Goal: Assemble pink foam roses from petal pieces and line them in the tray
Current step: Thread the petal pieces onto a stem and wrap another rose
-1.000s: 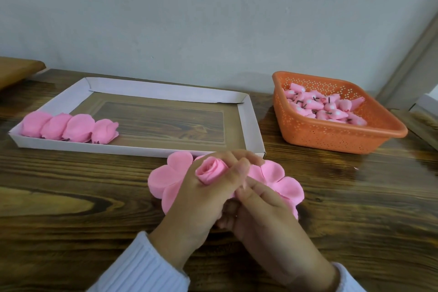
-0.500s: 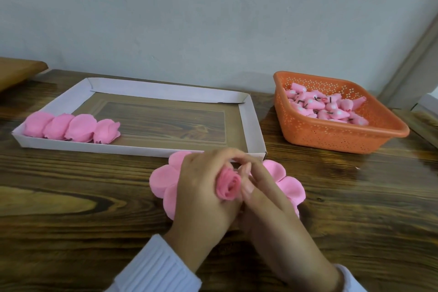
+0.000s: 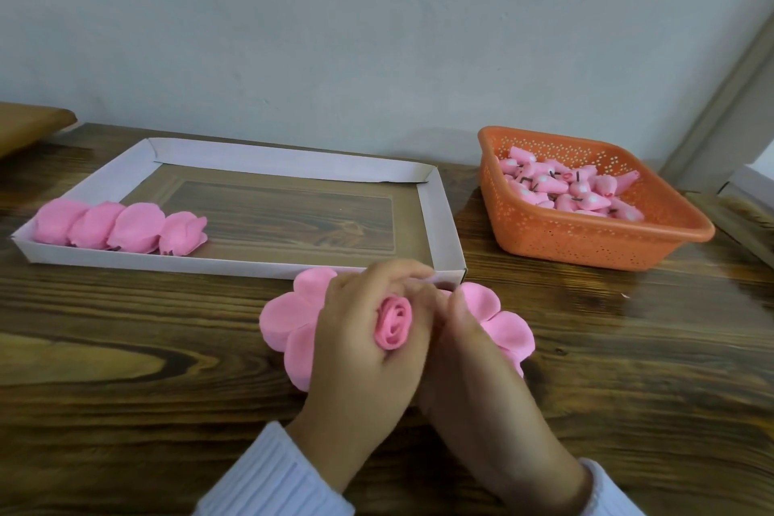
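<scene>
Now we hold the small rolled pink foam rose bud (image 3: 393, 320) in our left hand (image 3: 360, 352). Its fingers (image 3: 377, 276) curl over the bud's top and around its far side, and the spiral end faces up toward us. Our right hand (image 3: 481, 385) presses in from the bud's right, thumb just beside it. The right fingers are tucked behind the left hand, so we cannot tell whether they grip anything.

Under both hands the flat pink foam petal pieces (image 3: 289, 318) lie spread on the dark wooden bench (image 3: 125, 348), just beside the near rim of the white cardboard tray (image 3: 439, 214). Four finished pink foam roses (image 3: 117, 228) sit in a row at the tray's left end. To the right stands the orange perforated plastic basket (image 3: 603, 241), which holds pink cone-shaped foam cores (image 3: 574, 193).
</scene>
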Demonstrator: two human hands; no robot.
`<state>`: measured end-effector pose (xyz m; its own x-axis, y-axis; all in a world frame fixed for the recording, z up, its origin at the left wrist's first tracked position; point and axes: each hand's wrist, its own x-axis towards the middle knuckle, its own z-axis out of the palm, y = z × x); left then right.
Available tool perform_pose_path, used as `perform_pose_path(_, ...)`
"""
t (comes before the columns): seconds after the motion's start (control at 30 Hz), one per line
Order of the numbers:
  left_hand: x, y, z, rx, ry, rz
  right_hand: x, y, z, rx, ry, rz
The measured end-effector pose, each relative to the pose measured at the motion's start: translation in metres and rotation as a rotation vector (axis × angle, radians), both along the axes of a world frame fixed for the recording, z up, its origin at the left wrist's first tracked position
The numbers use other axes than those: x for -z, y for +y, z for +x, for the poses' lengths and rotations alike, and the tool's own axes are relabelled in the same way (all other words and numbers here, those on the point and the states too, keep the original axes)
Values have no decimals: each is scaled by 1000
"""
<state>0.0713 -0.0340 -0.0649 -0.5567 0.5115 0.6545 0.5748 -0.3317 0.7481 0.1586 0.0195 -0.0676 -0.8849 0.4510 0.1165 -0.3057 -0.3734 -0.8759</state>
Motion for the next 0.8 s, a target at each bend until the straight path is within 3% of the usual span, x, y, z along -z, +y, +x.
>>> perform_pose_path(0.1, -4, -3, 0, 101, -262, 59, 7, 3, -3, 80, -137, 43)
perform_pose_path(0.27, -6, -1, -4, 208, -523, 80, 9, 0, -1, 140, -120, 210)
perform_pose_path(0.6, -6, -1, -3, 365, -516, 39, 8, 0, 0, 185, -23, 197)
perform_pose_path(0.8, -6, -1, -2, 254, -406, 116, 4, 8, 2, 206, 94, -61)
